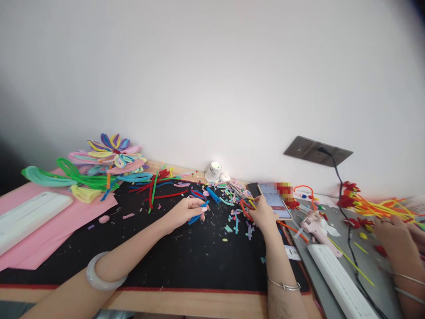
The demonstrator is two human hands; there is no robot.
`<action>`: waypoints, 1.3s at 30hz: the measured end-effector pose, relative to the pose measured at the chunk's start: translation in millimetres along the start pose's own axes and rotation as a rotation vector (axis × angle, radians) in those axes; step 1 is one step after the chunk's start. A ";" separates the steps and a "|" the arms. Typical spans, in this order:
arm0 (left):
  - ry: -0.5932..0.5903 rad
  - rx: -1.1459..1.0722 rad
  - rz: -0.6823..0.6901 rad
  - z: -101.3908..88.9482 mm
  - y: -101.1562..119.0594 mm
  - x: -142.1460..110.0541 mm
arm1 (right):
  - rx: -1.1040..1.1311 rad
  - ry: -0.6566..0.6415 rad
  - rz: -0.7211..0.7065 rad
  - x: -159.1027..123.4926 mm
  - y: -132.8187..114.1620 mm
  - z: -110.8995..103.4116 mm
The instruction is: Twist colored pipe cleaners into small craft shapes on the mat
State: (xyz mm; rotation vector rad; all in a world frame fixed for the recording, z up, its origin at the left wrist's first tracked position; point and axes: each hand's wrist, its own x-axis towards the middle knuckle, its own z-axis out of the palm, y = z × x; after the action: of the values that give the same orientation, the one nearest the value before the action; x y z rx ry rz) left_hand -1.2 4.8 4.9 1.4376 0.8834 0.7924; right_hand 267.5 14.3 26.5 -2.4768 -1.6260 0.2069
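Observation:
My left hand [188,212] is closed, pinching a blue pipe cleaner [195,217] in its fingertips above the black mat. Just beyond it lie other blue pipe cleaner pieces [213,195]. My right hand [264,215] is closed at the orange handle of a pair of scissors [245,208], whose blades point away among cut scraps. Part of the handle is hidden by my fingers. Beside that hand lies a phone [274,200] with its screen lit. Small pastel pipe cleaner cuttings [236,220] are scattered between my hands.
Pipe cleaner flowers [114,153] and pink paper [71,226] are at left. Red and green pipe cleaners [154,192] lie near a white cup [213,172]. At right are a glue gun [317,228], a white power strip [341,281], a black cord [348,239] and another person's hand [393,237].

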 end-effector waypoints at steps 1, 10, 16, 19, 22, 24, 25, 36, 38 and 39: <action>0.029 0.015 0.028 0.0 0.1 0.0 | -0.006 0.011 0.002 -1.0 0.7 -1.4; 0.258 0.151 0.145 -6.8 -5.1 2.6 | -0.055 0.123 -0.157 -12.3 5.6 -12.5; 0.263 0.112 0.153 -5.9 -9.4 4.6 | 0.168 0.202 -0.259 -11.8 7.0 -7.3; 0.256 0.129 0.164 -5.3 -10.3 4.5 | 0.391 0.181 -0.348 -12.5 5.6 -1.6; 0.267 0.170 0.181 -6.1 -10.9 4.2 | 0.518 0.111 -0.432 -18.8 -0.7 1.2; 0.288 0.211 0.201 -7.0 -10.6 3.9 | 0.539 0.074 -0.463 -25.5 -6.9 0.1; 0.297 0.225 0.205 -7.4 -10.2 3.7 | 0.563 0.049 -0.489 -29.0 -10.1 -1.1; 0.333 0.306 0.211 -6.2 -2.3 -0.6 | 1.067 -0.420 -0.499 -50.8 -32.1 -2.4; 0.341 0.313 0.211 -5.9 -1.5 -1.0 | 1.134 -0.499 -0.498 -55.0 -36.7 -1.5; 0.345 0.315 0.210 -5.8 -1.0 -1.2 | 1.165 -0.528 -0.496 -56.8 -38.9 -0.5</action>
State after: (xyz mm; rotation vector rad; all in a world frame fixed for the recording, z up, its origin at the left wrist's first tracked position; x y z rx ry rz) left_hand -6.9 6.5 4.2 1.7190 1.1713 1.1192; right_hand 210.4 -22.7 36.8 -1.1530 -1.5105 1.3429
